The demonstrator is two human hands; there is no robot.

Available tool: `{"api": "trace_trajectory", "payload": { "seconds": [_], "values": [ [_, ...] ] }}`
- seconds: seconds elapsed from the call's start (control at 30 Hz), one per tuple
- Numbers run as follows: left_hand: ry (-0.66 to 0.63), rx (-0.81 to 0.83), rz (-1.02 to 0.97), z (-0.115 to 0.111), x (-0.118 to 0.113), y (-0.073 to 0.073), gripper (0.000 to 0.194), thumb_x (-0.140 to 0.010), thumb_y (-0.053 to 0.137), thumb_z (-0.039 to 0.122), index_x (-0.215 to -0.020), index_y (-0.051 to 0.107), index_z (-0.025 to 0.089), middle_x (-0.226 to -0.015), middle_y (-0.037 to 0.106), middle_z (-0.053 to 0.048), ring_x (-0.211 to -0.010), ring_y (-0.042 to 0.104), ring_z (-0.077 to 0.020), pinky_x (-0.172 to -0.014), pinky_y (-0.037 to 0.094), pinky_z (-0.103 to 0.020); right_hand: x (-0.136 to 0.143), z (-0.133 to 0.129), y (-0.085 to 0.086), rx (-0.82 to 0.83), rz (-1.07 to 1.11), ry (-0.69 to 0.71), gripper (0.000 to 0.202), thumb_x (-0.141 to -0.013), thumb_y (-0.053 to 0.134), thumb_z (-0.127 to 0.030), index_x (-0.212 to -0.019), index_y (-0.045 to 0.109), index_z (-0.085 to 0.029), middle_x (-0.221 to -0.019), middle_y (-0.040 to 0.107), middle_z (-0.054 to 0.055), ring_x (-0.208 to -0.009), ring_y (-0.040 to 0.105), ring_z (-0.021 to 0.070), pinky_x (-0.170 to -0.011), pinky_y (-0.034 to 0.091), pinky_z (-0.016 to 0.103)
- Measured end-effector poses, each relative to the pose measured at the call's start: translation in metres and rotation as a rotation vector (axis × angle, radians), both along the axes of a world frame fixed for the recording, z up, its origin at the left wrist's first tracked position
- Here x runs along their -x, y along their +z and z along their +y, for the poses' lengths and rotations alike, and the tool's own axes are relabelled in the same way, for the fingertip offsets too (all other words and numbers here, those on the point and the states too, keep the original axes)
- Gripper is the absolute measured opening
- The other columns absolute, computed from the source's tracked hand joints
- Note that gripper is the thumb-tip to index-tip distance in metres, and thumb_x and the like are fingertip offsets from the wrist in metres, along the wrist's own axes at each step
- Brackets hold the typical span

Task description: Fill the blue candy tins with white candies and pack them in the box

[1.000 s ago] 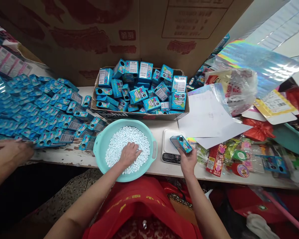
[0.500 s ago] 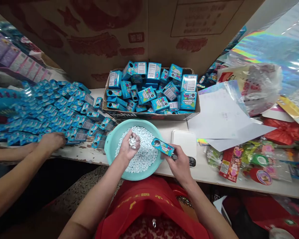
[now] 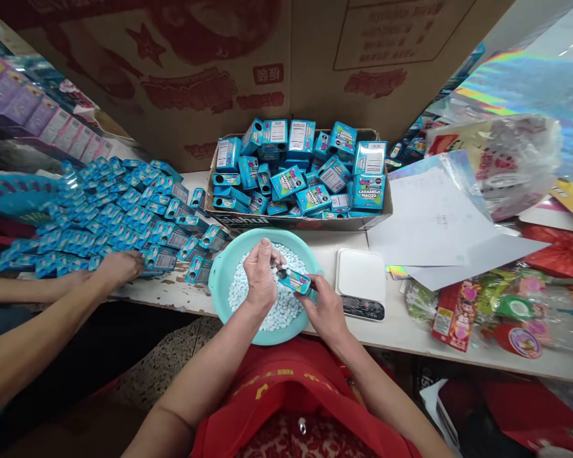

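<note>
My left hand (image 3: pixel 262 272) is cupped over the turquoise basin (image 3: pixel 217 289), closed round some white candies (image 3: pixel 275 270) that show at its fingers. Its fingertips are at the open end of a small blue box (image 3: pixel 293 282). My right hand (image 3: pixel 323 308) grips that box by its other end, tilted above the basin. Loose white candies (image 3: pixel 279 312) fill the basin's bottom. Behind it, a carton (image 3: pixel 305 224) holds many blue boxes (image 3: pixel 367 191).
A white scale (image 3: pixel 360 273) stands right of the basin. Rows of blue boxes (image 3: pixel 124 216) lie at left, where another person's hands (image 3: pixel 117 270) reach in. A large cardboard box (image 3: pixel 310 38) stands behind. Papers (image 3: pixel 434 219) and wrapped sweets (image 3: pixel 458 312) lie at right.
My left hand has turned and moved right, up to the box. The box in my right hand has shifted a little left over the basin. More of the scale shows.
</note>
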State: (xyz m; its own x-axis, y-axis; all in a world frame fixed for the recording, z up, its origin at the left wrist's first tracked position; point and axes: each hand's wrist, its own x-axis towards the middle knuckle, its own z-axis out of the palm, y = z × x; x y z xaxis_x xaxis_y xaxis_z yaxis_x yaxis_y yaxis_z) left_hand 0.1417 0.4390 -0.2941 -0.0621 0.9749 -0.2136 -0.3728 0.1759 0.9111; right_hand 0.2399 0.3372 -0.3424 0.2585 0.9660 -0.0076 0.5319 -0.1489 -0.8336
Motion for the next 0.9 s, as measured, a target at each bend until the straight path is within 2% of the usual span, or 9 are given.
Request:
{"api": "trace_trajectory", "payload": {
  "seconds": [0.1, 0.4, 0.6, 0.73, 0.83, 0.9],
  "values": [
    [-0.002, 0.022, -0.01, 0.001, -0.003, -0.001, 0.046, -0.078, 0.06, 0.053, -0.055, 0.043, 0.018, -0.05, 0.039, 0.004, -0.045, 0.041, -0.0073, -0.045, 0.034, -0.021, -0.001, -0.001, 0.0, -0.008, 0.001, -0.003, 0.023, -0.081, 0.056, -0.024, -0.104, 0.054, -0.022, -0.096, 0.067, 0.006, -0.089, 0.065, 0.0231, -0.075, 0.05, 0.034],
    [-0.031, 0.051, -0.002, 0.0, -0.014, -0.001, 0.048, -0.074, 0.062, 0.058, -0.057, 0.043, 0.017, -0.05, 0.039, 0.005, -0.042, 0.038, -0.0055, -0.039, 0.028, -0.019, -0.009, -0.003, -0.006, -0.024, 0.061, -0.044, 0.023, -0.078, 0.057, -0.022, -0.102, 0.054, -0.024, -0.096, 0.066, 0.005, -0.089, 0.064, 0.0228, -0.078, 0.05, 0.034],
    [-0.085, 0.11, -0.079, 0.006, -0.015, 0.003, 0.051, -0.07, 0.065, 0.061, -0.059, 0.041, 0.017, -0.049, 0.036, 0.007, -0.036, 0.03, -0.002, -0.035, 0.018, -0.017, -0.017, -0.003, -0.008, 0.013, 0.271, -0.111, 0.025, -0.074, 0.063, -0.025, -0.098, 0.055, -0.022, -0.094, 0.065, 0.004, -0.086, 0.064, 0.0212, -0.081, 0.051, 0.036],
    [-0.121, 0.233, -0.102, 0.013, 0.002, -0.011, 0.049, -0.071, 0.066, 0.058, -0.063, 0.04, 0.017, -0.049, 0.035, 0.008, -0.036, 0.03, -0.0013, -0.035, 0.018, -0.015, -0.031, -0.008, -0.008, 0.04, 0.5, -0.18, 0.031, -0.07, 0.068, -0.029, -0.097, 0.055, -0.021, -0.092, 0.066, 0.003, -0.085, 0.064, 0.0196, -0.079, 0.053, 0.034],
    [-0.105, 0.318, -0.021, 0.012, 0.017, -0.03, 0.047, -0.072, 0.067, 0.055, -0.063, 0.04, 0.017, -0.049, 0.036, 0.008, -0.036, 0.03, -0.0014, -0.035, 0.019, -0.015, -0.037, -0.01, -0.007, 0.039, 0.532, -0.26, 0.029, -0.069, 0.069, -0.028, -0.094, 0.056, -0.021, -0.089, 0.067, 0.001, -0.082, 0.064, 0.019, -0.078, 0.053, 0.034],
    [-0.09, 0.374, 0.019, 0.009, 0.022, -0.038, 0.047, -0.073, 0.066, 0.055, -0.063, 0.039, 0.017, -0.048, 0.035, 0.008, -0.035, 0.03, -0.0017, -0.034, 0.019, -0.015, -0.036, -0.008, -0.007, 0.021, 0.528, -0.256, 0.028, -0.07, 0.068, -0.026, -0.094, 0.056, -0.021, -0.089, 0.068, 0.001, -0.083, 0.065, 0.0188, -0.08, 0.053, 0.034]
  ]
}}
